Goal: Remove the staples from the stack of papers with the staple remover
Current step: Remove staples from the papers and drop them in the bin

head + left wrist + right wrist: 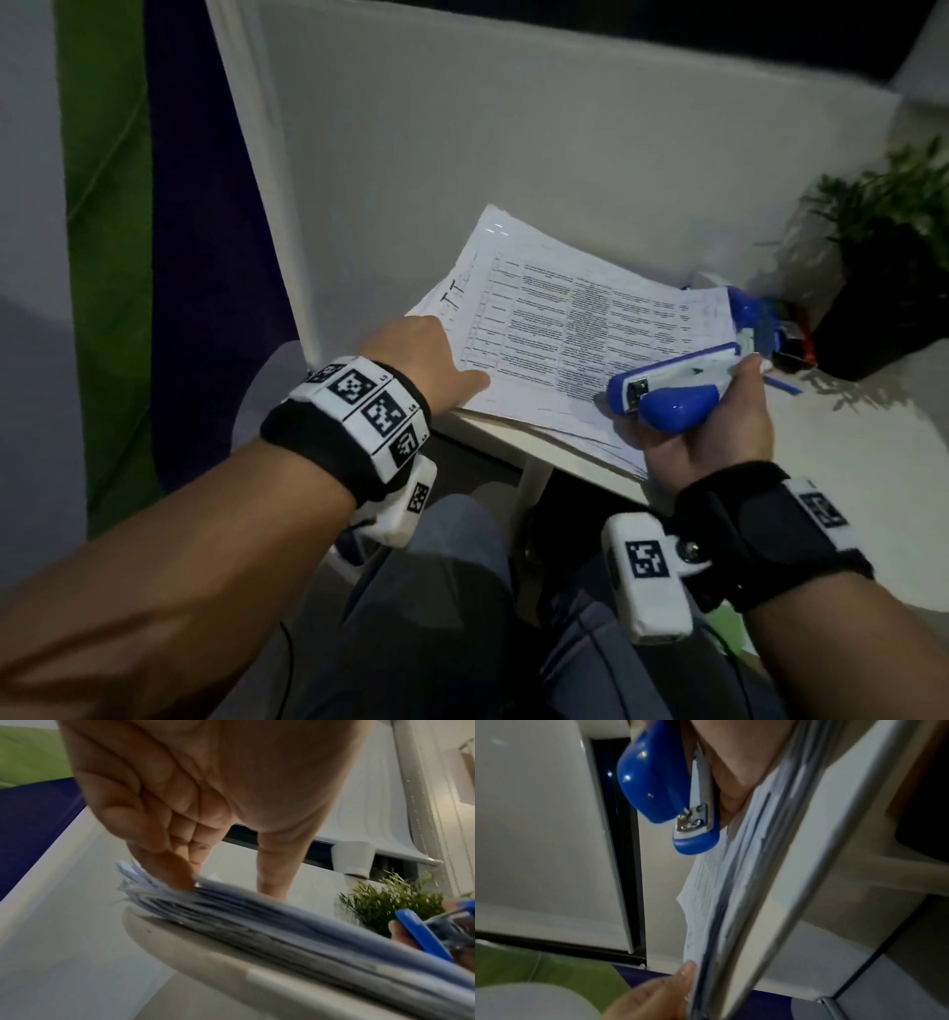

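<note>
A stack of printed papers (565,318) lies at the near corner of a white table (873,437). My left hand (416,354) holds the stack's left corner: the thumb lies on the top sheet, and in the left wrist view the curled fingers (177,874) touch the fanned sheet edges (282,923). My right hand (714,426) grips a blue and white staple remover (678,385) shaped like a small stapler. Its metal nose (693,819) hovers just over the stack's near right corner (731,882), pointing left.
A second blue tool (755,313) and a red-orange item (798,339) lie at the stack's far right. Behind them stands a green plant in a black pot (883,288). The table edge (231,963) runs under the stack, with my knees below.
</note>
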{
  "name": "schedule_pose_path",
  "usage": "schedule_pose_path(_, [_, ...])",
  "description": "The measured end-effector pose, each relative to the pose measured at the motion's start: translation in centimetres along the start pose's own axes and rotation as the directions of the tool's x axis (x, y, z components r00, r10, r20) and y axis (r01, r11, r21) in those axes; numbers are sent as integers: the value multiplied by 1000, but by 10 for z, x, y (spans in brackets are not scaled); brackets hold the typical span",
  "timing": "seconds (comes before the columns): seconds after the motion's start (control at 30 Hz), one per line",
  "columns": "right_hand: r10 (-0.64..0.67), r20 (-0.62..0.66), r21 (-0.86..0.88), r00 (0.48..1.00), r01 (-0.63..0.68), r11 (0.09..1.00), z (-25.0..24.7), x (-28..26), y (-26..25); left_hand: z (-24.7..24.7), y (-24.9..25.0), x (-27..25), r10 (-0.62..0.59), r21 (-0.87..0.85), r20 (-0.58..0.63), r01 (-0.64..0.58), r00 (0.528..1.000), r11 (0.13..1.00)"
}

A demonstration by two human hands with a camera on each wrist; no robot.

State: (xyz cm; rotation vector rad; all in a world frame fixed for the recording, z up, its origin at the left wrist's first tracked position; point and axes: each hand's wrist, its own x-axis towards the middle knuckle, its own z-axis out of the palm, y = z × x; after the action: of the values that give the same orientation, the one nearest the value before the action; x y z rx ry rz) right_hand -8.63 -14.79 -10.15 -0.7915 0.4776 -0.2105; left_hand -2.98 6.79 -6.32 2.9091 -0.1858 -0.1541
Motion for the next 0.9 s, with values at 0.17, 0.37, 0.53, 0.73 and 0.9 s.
schedule_pose_path(0.17, [9, -37, -38, 999, -11, 999, 8, -12, 2, -4, 2, 6, -77, -218, 71, 91, 994, 972])
schedule_pose_path(0.37, [40, 15, -71, 999, -39, 997, 10, -21, -16, 3, -5, -1, -52, -638, -91, -18, 994, 770])
schedule_pose_path(0.53, [-153, 187, 96, 970, 137, 986, 14, -37, -41, -2, -3, -21, -88, -847, -339, -263, 937, 461])
schedule_pose_path(0.73, [-266, 283, 144, 921, 233, 962, 25, -50, -50, -16, 6, -45, -205, -840, -538, -500, 817, 212])
schedule_pose_path(0.9, [-321, 303, -126, 897, 372, 920, 35, -51, -65, -21, -11, -52, -272, -755, -652, -572, 708, 322])
